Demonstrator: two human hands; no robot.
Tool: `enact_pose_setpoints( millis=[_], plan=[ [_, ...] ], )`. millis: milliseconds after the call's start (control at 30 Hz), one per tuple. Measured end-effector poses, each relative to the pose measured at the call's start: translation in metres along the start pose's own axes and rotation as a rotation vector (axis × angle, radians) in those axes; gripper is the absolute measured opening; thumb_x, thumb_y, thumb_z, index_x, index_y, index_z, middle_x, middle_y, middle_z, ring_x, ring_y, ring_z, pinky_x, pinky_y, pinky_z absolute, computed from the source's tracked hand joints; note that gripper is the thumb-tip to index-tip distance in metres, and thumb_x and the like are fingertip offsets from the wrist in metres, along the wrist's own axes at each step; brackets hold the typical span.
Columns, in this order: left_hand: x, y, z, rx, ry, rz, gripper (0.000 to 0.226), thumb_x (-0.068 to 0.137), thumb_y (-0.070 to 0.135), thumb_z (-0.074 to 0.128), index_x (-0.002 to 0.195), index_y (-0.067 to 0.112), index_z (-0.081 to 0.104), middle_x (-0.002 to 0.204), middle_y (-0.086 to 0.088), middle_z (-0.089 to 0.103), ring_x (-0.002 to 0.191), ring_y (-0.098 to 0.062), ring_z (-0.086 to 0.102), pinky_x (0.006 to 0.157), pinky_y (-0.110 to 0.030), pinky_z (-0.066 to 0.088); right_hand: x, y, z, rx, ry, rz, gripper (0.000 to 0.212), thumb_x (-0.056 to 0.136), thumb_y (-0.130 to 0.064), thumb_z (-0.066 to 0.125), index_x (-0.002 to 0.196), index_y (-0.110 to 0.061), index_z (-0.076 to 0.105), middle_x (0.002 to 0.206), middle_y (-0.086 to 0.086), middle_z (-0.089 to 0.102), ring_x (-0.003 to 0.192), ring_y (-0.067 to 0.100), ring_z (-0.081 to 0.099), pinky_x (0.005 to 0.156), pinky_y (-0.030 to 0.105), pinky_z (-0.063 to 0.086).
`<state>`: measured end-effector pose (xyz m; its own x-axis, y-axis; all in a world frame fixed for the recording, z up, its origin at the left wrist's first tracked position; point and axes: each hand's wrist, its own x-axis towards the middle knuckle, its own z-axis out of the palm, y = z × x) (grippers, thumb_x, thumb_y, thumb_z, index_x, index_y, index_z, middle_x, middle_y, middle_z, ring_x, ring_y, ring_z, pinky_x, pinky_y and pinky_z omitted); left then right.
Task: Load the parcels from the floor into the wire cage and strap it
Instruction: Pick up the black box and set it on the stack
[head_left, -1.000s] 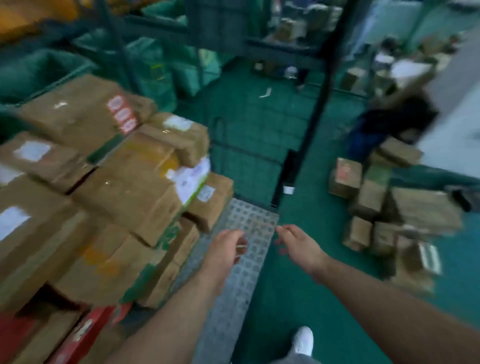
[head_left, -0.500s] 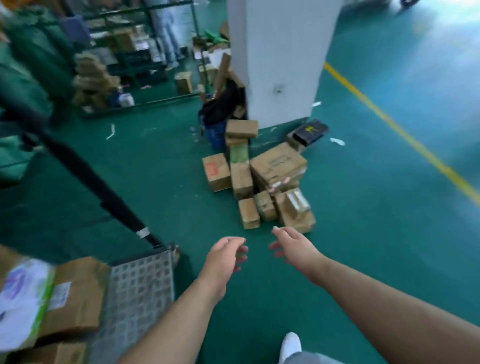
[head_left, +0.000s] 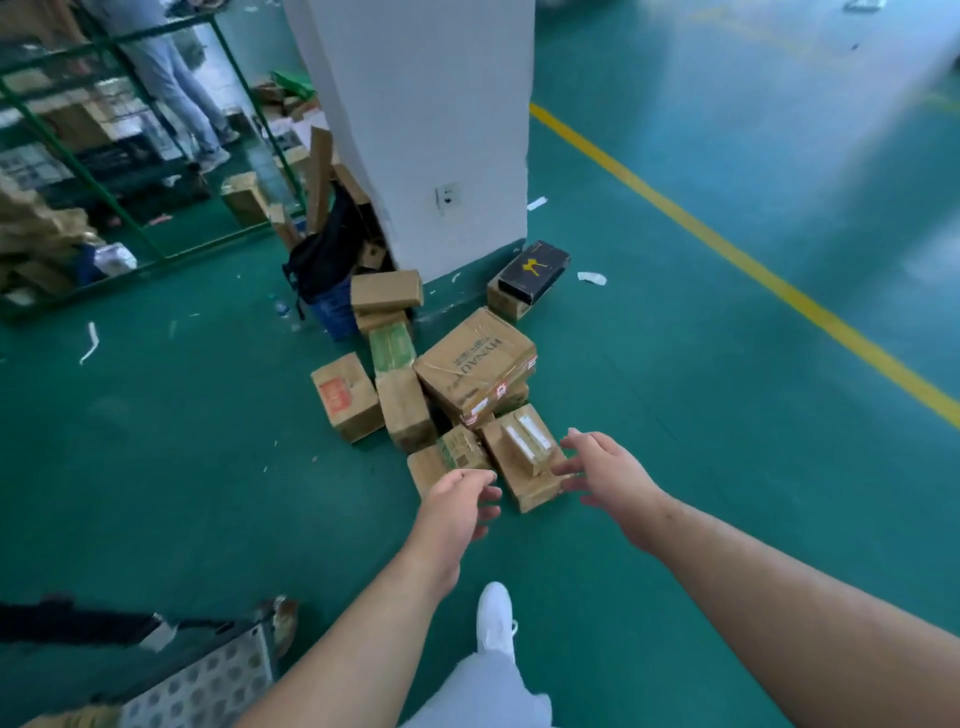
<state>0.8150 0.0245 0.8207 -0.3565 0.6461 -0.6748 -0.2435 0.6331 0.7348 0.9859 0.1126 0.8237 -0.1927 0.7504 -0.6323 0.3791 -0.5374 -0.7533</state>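
The green floor (head_left: 156, 493) fills most of the view, with a yellow line (head_left: 753, 260) crossing it diagonally on the right. A white pillar (head_left: 415, 130) stands at top centre. To its left is a green wire frame (head_left: 104, 171) with cartons behind it, and a person's legs in jeans (head_left: 171, 88) stand beyond.

At the lower left edge is a perforated metal deck (head_left: 208, 686) with a dark bar (head_left: 78, 623) beside it, well apart from the pile.

The parcels (head_left: 405, 410) lie in a loose heap on the floor at the foot of the pillar. The largest parcel (head_left: 475, 358), brown and taped, sits tilted on top of others. A black bag (head_left: 327, 249) leans against the pillar's left side. A black box (head_left: 535, 265) rests on a brown carton at the pillar's right corner. A carton with a red label (head_left: 345, 397) stands at the heap's left edge, and a green-wrapped parcel (head_left: 390, 345) lies just behind it. A small parcel with white labels (head_left: 524, 441) lies on the nearest carton.

Both arms are stretched toward the near end of the heap. The left hand (head_left: 457, 506) and right hand (head_left: 608, 470) are apart, fingers loose, and hold nothing. The right fingertips overlap the nearest carton; contact cannot be judged.

A white shoe (head_left: 495, 618) is planted between the forearms. Paper scraps (head_left: 592, 278) lie scattered on the floor.
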Motion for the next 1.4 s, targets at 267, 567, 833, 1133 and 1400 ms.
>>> enact_pose_setpoints(
  millis=[267, 567, 833, 1133, 1400],
  plan=[
    [0.108, 0.111, 0.077, 0.124, -0.192, -0.001, 0.023, 0.096, 0.03, 0.061, 0.109, 0.012, 0.067, 0.095, -0.002, 0.07, 0.082, -0.019, 0.063, 0.076, -0.035, 0.048, 0.059, -0.062, -0.065, 0.088, 0.178, 0.024, 0.03, 0.106, -0.048, 0.042, 0.114, -0.027, 0.063, 0.105, -0.002, 0.074, 0.099, 0.018, 0.071, 0.095, 0.04, 0.053],
    [0.194, 0.183, 0.238, 0.281, -0.333, 0.02, 0.026, 0.097, 0.034, 0.057, 0.113, 0.017, 0.068, 0.107, -0.005, 0.073, 0.091, -0.02, 0.068, 0.083, -0.039, 0.052, 0.153, -0.082, -0.191, 0.204, 0.306, 0.075, 0.031, 0.106, -0.047, 0.043, 0.114, -0.025, 0.063, 0.104, 0.0, 0.074, 0.097, 0.02, 0.071, 0.092, 0.04, 0.052],
    [0.257, 0.257, 0.363, 0.286, -0.282, 0.034, 0.024, 0.1, 0.032, 0.057, 0.114, 0.015, 0.067, 0.111, -0.007, 0.073, 0.099, -0.023, 0.069, 0.097, -0.047, 0.052, 0.269, -0.132, -0.323, 0.15, 0.225, 0.104, 0.031, 0.105, -0.046, 0.045, 0.114, -0.021, 0.062, 0.104, -0.001, 0.073, 0.093, 0.017, 0.07, 0.09, 0.038, 0.05],
    [0.357, 0.343, 0.358, 0.138, -0.022, -0.045, 0.026, 0.1, 0.035, 0.056, 0.113, 0.016, 0.067, 0.109, -0.008, 0.072, 0.1, -0.026, 0.07, 0.1, -0.05, 0.053, 0.429, -0.245, -0.339, -0.033, 0.009, 0.07, 0.025, 0.103, -0.043, 0.05, 0.109, -0.022, 0.062, 0.105, 0.001, 0.074, 0.088, 0.016, 0.07, 0.079, 0.033, 0.05],
    [0.478, 0.418, 0.362, 0.071, 0.016, -0.094, 0.027, 0.099, 0.033, 0.056, 0.115, 0.015, 0.066, 0.105, -0.004, 0.069, 0.088, -0.02, 0.064, 0.079, -0.037, 0.047, 0.535, -0.34, -0.345, -0.186, -0.034, 0.065, 0.021, 0.104, -0.039, 0.052, 0.113, -0.023, 0.062, 0.106, 0.0, 0.072, 0.087, 0.015, 0.068, 0.068, 0.027, 0.046]
  ],
)
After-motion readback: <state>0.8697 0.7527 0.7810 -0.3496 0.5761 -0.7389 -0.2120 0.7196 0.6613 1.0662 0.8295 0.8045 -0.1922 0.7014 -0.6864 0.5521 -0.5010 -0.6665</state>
